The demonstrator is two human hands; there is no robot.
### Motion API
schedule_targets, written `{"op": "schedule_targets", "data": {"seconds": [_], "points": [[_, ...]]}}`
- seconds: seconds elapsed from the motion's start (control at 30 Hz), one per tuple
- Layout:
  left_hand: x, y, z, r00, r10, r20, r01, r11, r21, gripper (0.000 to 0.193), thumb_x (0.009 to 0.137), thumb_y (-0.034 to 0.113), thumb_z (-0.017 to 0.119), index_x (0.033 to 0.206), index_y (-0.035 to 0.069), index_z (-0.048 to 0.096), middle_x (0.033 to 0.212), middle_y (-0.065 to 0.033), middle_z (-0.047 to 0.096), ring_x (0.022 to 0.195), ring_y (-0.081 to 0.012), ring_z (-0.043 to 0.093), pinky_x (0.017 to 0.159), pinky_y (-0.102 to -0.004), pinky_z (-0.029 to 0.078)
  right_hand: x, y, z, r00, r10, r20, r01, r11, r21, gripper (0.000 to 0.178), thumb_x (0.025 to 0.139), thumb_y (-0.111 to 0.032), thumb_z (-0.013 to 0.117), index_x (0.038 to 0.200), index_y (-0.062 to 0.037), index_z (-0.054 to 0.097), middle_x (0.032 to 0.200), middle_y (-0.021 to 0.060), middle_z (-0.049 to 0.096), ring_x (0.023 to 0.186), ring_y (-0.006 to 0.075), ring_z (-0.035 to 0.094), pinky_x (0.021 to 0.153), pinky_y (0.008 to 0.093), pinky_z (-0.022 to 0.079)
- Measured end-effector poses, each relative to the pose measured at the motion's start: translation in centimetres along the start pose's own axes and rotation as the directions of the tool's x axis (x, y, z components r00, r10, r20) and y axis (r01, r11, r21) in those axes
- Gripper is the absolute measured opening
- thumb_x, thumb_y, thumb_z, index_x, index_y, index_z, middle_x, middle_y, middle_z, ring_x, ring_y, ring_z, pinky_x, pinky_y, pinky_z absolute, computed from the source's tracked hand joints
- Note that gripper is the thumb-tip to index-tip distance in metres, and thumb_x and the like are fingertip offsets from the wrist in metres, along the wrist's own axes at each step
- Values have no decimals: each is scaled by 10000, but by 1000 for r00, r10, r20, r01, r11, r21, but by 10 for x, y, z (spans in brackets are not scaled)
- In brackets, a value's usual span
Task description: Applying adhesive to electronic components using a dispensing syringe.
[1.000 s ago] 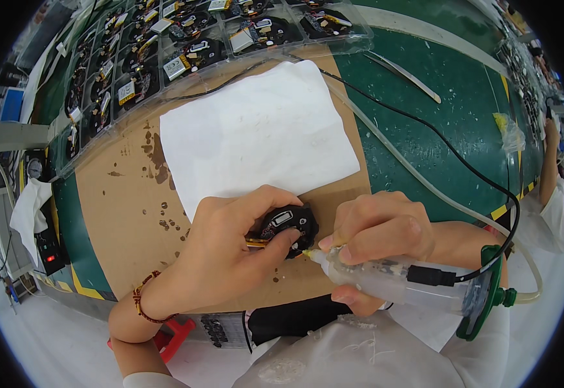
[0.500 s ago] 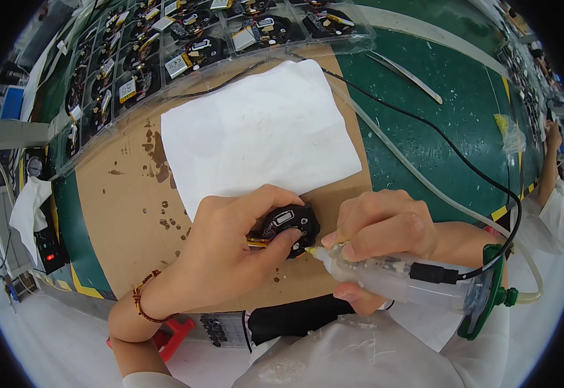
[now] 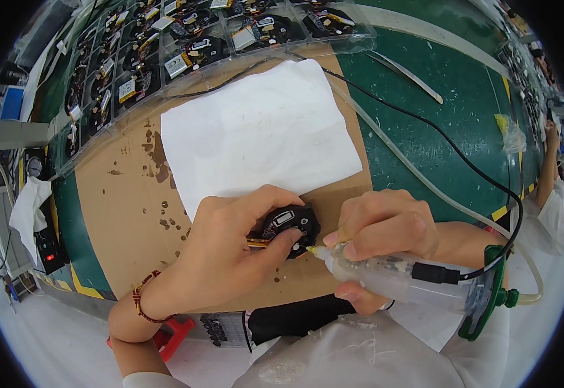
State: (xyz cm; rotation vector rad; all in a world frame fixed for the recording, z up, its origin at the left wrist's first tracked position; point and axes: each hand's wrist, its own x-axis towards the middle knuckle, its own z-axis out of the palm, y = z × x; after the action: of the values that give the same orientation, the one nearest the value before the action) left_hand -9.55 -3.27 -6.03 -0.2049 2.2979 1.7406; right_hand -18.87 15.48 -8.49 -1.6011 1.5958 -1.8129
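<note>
My left hand (image 3: 243, 239) is closed round a small black round electronic assembly (image 3: 289, 223), thumb across its face and fingers at its far edge. Thin coloured wires (image 3: 258, 243) come out beside the thumb. From the right, my right hand (image 3: 388, 233) grips a translucent glue-dispensing syringe (image 3: 395, 278) with a green cap (image 3: 485, 294) at its rear end. Its yellowish nozzle tip (image 3: 314, 249) is at the lower right rim of the assembly; whether it touches cannot be told. Both hands are above brown cardboard, below a white cloth-like sheet (image 3: 262, 129).
A clear compartment tray (image 3: 194, 68) of similar black assemblies stretches across the far left. Metal tweezers (image 3: 406, 76) lie on the green mat (image 3: 424, 149) at right. A black cable (image 3: 437, 129) and a clear hose (image 3: 398, 155) run to the syringe. Another person's arm (image 3: 549, 165) shows far right.
Almost nothing differs. The syringe and my right hand have shifted very slightly to the right; my left hand and the assembly stay in place.
</note>
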Motion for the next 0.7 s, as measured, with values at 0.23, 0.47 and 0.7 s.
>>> {"op": "schedule_targets", "data": {"seconds": [0.23,0.47,0.7], "points": [[0,1,0,1000,3,0,-3,1000,4,203,773,4,647,968,-6,589,700,-142,636,608,-221,651,555,-280,488,-1,-1,-2,999,17,39,-19,999,45,476,662,-136,814,976,-34,470,832,159,577,498,167,505,453,274,448],[-1,1,1,998,52,-22,-51,997,58,208,769,7,649,970,8,594,682,-137,627,575,-250,636,538,-283,481,0,0,0,1000,11,20,-12,999,49,474,657,-125,813,974,-34,473,836,167,583,491,170,498,447,275,443],[-2,2,1,997,79,-24,-76,989,124,209,764,15,654,965,16,597,667,-134,624,566,-267,635,525,-298,482,0,0,0,999,11,32,-13,998,54,465,668,-134,808,976,-37,474,836,169,591,490,171,488,447,277,439]]}}
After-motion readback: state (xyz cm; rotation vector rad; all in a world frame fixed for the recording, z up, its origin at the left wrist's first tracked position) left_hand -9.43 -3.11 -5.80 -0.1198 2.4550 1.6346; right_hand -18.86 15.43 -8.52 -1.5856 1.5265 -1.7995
